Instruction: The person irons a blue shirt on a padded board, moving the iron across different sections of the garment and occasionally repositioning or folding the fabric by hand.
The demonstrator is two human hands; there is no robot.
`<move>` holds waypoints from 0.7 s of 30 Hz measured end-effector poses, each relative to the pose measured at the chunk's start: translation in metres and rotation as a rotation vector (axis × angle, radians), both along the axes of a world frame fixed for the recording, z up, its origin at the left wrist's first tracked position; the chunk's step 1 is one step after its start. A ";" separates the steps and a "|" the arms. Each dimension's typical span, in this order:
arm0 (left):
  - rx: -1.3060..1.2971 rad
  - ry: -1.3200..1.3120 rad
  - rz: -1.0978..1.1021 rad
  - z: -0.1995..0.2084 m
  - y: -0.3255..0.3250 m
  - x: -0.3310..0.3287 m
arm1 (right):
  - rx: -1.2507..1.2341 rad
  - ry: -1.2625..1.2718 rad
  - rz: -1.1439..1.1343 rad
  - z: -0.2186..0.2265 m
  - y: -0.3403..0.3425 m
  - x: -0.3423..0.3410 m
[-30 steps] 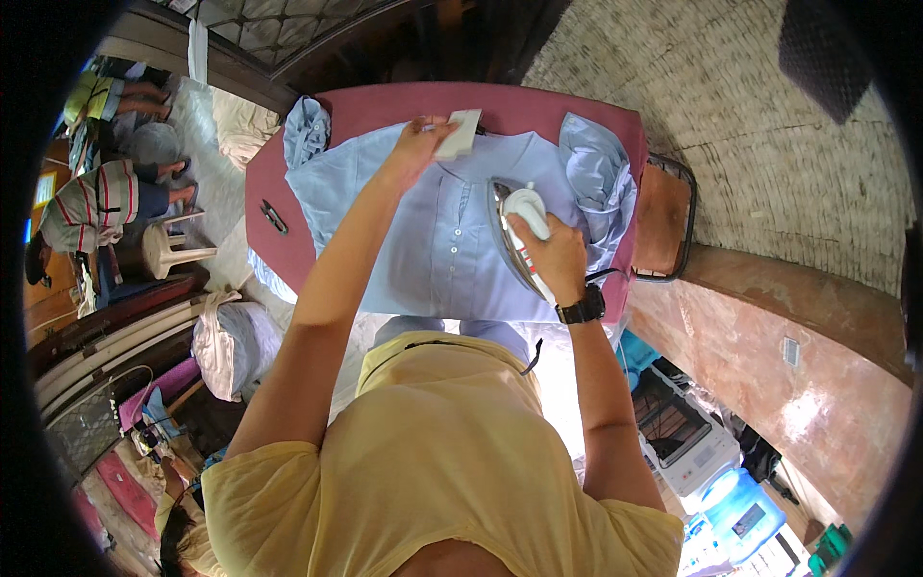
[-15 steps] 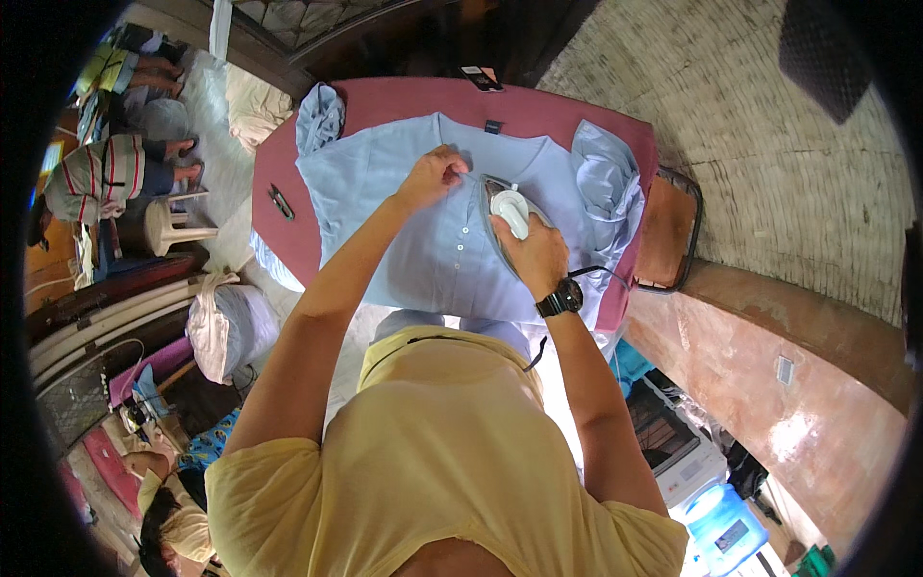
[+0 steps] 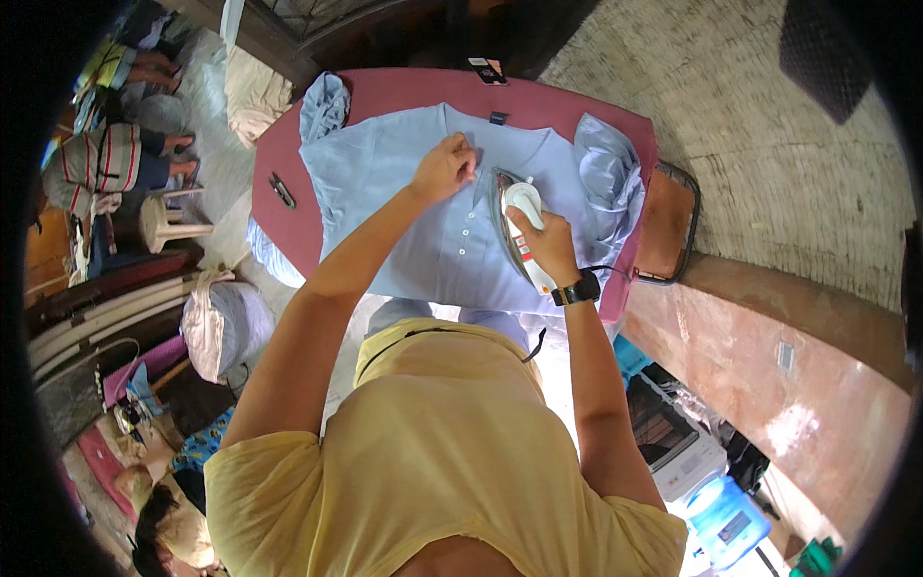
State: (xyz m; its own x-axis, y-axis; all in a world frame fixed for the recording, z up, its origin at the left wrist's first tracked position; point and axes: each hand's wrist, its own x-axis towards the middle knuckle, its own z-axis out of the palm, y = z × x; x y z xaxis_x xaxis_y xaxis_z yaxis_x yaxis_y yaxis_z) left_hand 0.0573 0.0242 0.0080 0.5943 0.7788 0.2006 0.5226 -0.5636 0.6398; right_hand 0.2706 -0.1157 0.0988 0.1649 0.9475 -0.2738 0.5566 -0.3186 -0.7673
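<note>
A light blue shirt [image 3: 385,221] with a row of small white buttons lies spread over a maroon-covered board. My right hand [image 3: 546,245], a dark watch on its wrist, is wrapped round the handle of a white clothes iron [image 3: 522,199]. The iron rests on the shirt just right of the buttons, its tip pointing away from me. Above the buttons, my left hand [image 3: 446,169] has its fingers curled together at the edge of the shirt's front opening. The fingertips look pinched on the cloth there, though they are partly hidden.
Small thread snippers [image 3: 282,190] lie on the maroon board [image 3: 279,154] at left. A dark card [image 3: 487,71] is by its far edge. A chair [image 3: 668,226] stands at right, a cream stool [image 3: 168,221] at left. Other people are at far left.
The iron has moved slightly right and toward me, turning so more of its body shows. My left hand has shifted a little right and away from me, fingers still curled.
</note>
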 end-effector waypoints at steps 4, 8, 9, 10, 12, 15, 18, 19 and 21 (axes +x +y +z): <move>0.085 0.018 -0.114 0.001 0.016 -0.006 | -0.073 0.077 -0.097 0.048 -0.019 -0.027; 0.074 0.135 -0.220 0.004 0.036 -0.003 | -0.098 0.178 -0.081 0.063 -0.037 -0.076; 0.095 0.206 -0.281 0.006 0.041 0.001 | -0.039 0.168 -0.134 0.049 -0.040 -0.091; 0.069 0.214 -0.330 0.006 0.045 0.006 | 0.021 0.161 -0.187 0.041 -0.040 -0.109; 0.016 0.231 -0.431 0.005 0.055 0.017 | 0.057 0.241 -0.349 0.017 -0.043 -0.143; -0.107 0.145 -0.517 0.001 0.064 0.018 | 0.033 0.356 -0.529 -0.004 -0.043 -0.186; -0.028 0.194 -0.539 -0.005 0.065 0.018 | 0.216 0.320 -0.672 -0.008 -0.037 -0.218; -0.031 0.182 -0.552 -0.006 0.067 0.017 | 0.186 0.280 -0.670 0.000 -0.035 -0.223; -0.039 0.154 -0.584 -0.004 0.071 0.019 | 0.186 0.217 -0.749 -0.002 -0.029 -0.235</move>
State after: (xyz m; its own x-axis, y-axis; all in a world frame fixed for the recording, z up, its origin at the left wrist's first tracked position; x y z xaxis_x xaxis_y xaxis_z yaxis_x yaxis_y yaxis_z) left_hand 0.0763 0.0955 0.0042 0.9456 0.3204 0.0560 0.2226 -0.7629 0.6071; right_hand 0.0358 -0.1452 0.0968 0.7366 0.6391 -0.2214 0.0772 -0.4046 -0.9112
